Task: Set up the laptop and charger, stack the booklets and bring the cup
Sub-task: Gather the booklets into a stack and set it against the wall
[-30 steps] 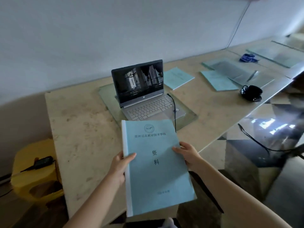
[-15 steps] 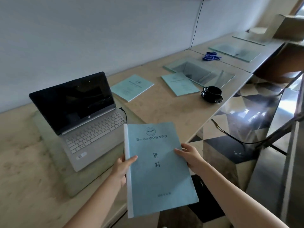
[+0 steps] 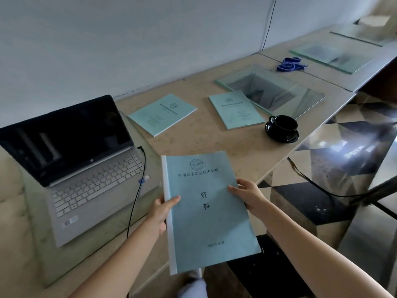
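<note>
The booklet (image 3: 206, 211) in the left hand (image 3: 160, 214) reads "贵州远志职业技术学校" and "资料"; its bottom line is blurred. The laptop (image 3: 86, 168), left of that hand, shows "hp".

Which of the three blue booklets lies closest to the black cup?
The right booklet of the two on the table, just left of the cup. The other booklet lies nearer the laptop; the left hand and right hand hold the third booklet.

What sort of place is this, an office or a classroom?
Likely an office or school workroom. An open laptop sits on a long counter against the wall, glass desk pads mark separate places, and the held booklet bears a crest and printed title.
</note>
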`<state>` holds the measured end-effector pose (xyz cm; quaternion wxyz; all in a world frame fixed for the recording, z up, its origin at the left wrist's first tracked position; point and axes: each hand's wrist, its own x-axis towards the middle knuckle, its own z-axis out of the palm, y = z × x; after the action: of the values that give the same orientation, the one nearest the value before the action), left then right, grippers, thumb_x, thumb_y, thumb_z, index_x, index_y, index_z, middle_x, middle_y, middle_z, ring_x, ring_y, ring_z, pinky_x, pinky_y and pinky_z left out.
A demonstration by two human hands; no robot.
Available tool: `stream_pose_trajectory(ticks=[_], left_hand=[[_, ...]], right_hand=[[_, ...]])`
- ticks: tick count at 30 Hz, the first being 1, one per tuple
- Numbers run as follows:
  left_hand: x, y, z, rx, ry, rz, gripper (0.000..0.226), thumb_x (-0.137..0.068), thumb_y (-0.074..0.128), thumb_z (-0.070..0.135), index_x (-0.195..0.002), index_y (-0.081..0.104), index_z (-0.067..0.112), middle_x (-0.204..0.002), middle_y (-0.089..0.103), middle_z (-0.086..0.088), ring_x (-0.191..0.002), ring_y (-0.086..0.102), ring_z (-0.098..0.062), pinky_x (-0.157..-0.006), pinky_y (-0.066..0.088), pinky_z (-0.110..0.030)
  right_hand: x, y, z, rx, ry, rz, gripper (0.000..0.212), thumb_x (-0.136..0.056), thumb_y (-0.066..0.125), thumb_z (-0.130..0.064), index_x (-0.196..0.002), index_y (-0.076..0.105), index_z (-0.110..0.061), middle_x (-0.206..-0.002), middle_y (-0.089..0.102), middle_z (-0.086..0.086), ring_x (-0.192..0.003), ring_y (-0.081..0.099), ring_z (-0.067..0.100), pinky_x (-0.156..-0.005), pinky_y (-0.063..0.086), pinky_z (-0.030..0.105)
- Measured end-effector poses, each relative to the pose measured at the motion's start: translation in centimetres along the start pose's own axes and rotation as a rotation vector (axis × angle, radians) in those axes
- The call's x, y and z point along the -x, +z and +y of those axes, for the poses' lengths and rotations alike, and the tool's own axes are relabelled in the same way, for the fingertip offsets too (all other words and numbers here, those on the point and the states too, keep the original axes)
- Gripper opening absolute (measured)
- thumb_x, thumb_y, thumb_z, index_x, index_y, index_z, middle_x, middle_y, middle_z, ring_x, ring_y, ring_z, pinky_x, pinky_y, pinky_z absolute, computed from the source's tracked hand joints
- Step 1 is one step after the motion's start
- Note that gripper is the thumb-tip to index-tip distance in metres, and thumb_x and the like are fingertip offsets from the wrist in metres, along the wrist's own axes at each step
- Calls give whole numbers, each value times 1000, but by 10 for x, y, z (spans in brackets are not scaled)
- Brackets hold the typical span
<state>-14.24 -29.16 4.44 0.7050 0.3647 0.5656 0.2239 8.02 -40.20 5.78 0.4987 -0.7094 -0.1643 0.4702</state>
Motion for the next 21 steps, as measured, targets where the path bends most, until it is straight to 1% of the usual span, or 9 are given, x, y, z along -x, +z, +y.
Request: stream_pose_trajectory(ticks=[2,5,7,10,13,14,17,19,21], left_hand=[[-14,10,7,10,-1,16,34,-79,72,8,-105,50,7,-91,62,-16,-83,60,-28,-79,50,-40],[-42,24,17,17,6,29,31,-80,72,12,-100,48,13,-77,56,-4,-68,55,-18,-60,44,-26],[-63,33,25,16,-23,37,25,-81,71,13,-95,50,14,-77,59,-6,-66,57,-20,-56,43,-25],[-93,46,36,14,-82,49,16,-84,67,11,-95,56,7,-80,65,-12,-69,62,-26,-60,50,-30],[-115,57,40,20,-123,67,25,-83,67,8,-106,60,1,-95,67,-18,-84,64,-32,-77,53,-39],[-123,60,42,14,-125,80,25,-83,67,8,-107,60,1,-98,67,-18,-87,64,-32,-77,53,-39],[-138,65,51,15,-130,112,7,-85,64,8,-89,60,11,-90,64,-8,-76,59,-21,-61,41,-27],[-143,67,54,29,-144,124,15,-86,63,10,-79,54,19,-82,61,-1,-70,53,-12,-58,37,-25],[-146,65,58,30,-149,128,15,-86,63,12,-80,52,21,-85,59,1,-72,51,-9,-60,38,-25]], right_hand=[[-20,-3,-10,18,7,-5,16,-87,65,-7,-103,62,-9,-94,71,10,-85,68,31,-87,54,55],[-57,-9,-26,64,12,-23,16,-87,65,-7,-103,62,-10,-98,70,12,-89,68,33,-88,53,56],[-85,-13,-38,101,2,-44,14,-87,66,-9,-100,63,-14,-95,71,8,-88,69,32,-87,53,57],[-126,-19,-56,157,-3,-66,14,-87,67,-9,-100,65,-15,-90,72,3,-78,70,26,-82,56,55],[-162,-21,-66,212,28,-65,22,-85,67,-7,-107,65,-7,-91,72,6,-76,71,24,-68,61,40],[-174,-20,-68,232,39,-74,22,-85,67,-7,-107,65,-7,-90,72,5,-75,72,23,-62,60,35],[-203,-17,-74,266,70,-89,21,-85,67,-7,-106,65,-8,-90,72,6,-75,71,23,-64,60,36],[-218,-12,-75,274,109,-97,20,-85,66,-5,-105,64,-8,-91,71,7,-77,70,26,-69,60,40],[-232,-5,-77,280,128,-123,22,-85,66,-3,-106,64,-5,-92,71,10,-78,70,27,-68,60,39]])
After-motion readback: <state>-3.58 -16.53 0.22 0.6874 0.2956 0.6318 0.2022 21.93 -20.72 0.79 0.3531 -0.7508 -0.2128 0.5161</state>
